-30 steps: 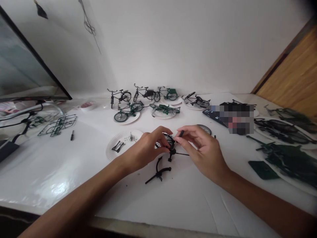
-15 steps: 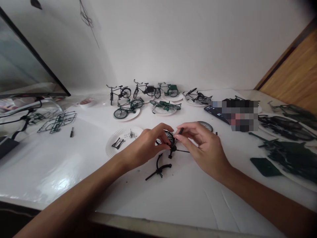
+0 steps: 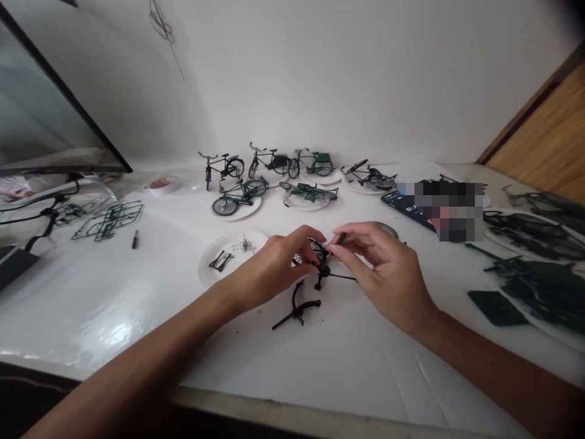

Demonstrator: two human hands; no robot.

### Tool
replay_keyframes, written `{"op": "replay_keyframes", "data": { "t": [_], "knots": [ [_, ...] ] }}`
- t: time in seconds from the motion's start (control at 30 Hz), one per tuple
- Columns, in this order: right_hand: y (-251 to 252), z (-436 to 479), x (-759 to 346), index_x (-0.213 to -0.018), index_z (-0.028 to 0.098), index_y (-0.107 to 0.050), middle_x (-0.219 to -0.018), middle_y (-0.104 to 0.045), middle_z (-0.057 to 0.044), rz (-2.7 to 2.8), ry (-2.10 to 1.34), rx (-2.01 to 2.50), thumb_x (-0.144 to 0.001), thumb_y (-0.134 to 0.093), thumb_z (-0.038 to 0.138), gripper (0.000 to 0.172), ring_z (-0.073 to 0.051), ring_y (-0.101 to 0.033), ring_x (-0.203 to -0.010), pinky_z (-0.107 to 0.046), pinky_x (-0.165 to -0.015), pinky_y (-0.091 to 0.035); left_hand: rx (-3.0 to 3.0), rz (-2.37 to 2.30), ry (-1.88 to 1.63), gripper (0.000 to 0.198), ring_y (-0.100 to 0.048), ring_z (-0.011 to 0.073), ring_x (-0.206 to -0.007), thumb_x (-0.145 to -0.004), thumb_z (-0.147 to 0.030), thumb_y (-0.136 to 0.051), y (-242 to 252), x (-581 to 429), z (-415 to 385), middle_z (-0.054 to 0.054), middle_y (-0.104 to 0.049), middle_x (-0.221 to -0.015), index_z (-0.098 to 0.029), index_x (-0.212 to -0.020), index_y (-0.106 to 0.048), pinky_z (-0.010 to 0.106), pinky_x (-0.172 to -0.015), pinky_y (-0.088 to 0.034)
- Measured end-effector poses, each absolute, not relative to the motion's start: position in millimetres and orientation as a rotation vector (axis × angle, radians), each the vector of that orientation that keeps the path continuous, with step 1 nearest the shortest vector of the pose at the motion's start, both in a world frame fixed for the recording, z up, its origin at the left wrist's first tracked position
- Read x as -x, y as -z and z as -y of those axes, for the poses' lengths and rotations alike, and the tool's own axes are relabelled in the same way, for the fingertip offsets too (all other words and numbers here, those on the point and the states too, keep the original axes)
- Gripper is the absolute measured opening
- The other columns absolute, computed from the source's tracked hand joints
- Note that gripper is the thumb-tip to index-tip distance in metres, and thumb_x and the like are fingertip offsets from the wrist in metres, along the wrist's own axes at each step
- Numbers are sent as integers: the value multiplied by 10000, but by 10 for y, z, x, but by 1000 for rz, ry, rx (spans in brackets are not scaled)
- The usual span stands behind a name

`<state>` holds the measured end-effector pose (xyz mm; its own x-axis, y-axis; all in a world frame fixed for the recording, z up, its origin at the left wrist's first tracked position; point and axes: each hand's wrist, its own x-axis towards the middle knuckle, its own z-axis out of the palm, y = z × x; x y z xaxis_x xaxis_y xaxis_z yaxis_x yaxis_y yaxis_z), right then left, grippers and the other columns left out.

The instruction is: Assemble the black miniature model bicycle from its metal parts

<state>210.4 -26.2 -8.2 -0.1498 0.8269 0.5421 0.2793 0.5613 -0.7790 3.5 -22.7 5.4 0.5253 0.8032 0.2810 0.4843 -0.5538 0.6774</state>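
Thumb and fingers of my left hand (image 3: pixel 269 268) close on a black model bicycle frame (image 3: pixel 324 271) near its spoked wheel (image 3: pixel 315 250). My right hand (image 3: pixel 393 268) pinches a small black-handled screwdriver (image 3: pixel 341 238), tilted, its lower end close to the frame. Fingers hide the exact contact. Below the hands, a curved black bicycle part (image 3: pixel 298 312) lies on the white table. Behind my right hand shows the rim of another wheel (image 3: pixel 390 230), partly covered. Left of my left hand, a paper plate (image 3: pixel 208 259) holds two black forked parts (image 3: pixel 221 261) and tiny pieces.
Model bicycles (image 3: pixel 223 167) stand or lie on plates along the back wall. Green part frames (image 3: pixel 109 221) and a small dark tool (image 3: pixel 135 239) lie left, below a monitor (image 3: pixel 55 110). To the right are a phone (image 3: pixel 406 210), a green flat piece (image 3: pixel 496 307) and more bicycles.
The whole view has shifted slightly, so things appear a little farther right. Both hands keep nearly the same grip; the screwdriver leans slightly more to the right.
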Motion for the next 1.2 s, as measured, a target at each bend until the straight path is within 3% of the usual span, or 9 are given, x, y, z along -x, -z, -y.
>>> {"op": "replay_keyframes", "data": {
  "t": [0.67, 0.83, 1.03, 1.2],
  "knots": [
    [70, 271, -2111, -1022, 248, -666, -975, -707, -12, 1728, -549, 937, -888, -717, 230, 145, -157, -698, -832, -289, -757, -609, -2213, -1031, -740, 403, -682, 147, -906, -910, -99, -619, -92, -58, 256, 1, -714, -1011, -256, -1269, -523, 278, -782, -543],
    [44, 272, -2131, -1106, 248, -672, -882, -711, 9, 1805, -439, 935, -892, -711, 195, 225, -149, -695, -803, -278, -743, -593, -2230, -1033, -771, 390, -678, 134, -865, -904, -110, -646, -79, -61, 248, -15, -712, -961, -256, -1248, -533, 257, -767, -542],
    [-9, 270, -2177, -1244, 280, -679, -1036, -749, -19, 1963, -259, 840, -971, -586, 176, 307, -182, -700, -916, -354, -838, -577, -2245, -1061, -779, 423, -683, 144, -920, -892, -106, -671, -73, -78, 256, -9, -720, -1009, -255, -1256, -516, 272, -800, -525],
    [-26, 258, -2198, -1168, 298, -723, -990, -769, -20, 1939, -216, 851, -947, -636, 211, 253, -196, -717, -865, -356, -775, -590, -2247, -1063, -763, 456, -682, 147, -912, -903, -124, -666, -72, -79, 265, -3, -721, -999, -255, -1299, -482, 283, -805, -523]
  ]
}}
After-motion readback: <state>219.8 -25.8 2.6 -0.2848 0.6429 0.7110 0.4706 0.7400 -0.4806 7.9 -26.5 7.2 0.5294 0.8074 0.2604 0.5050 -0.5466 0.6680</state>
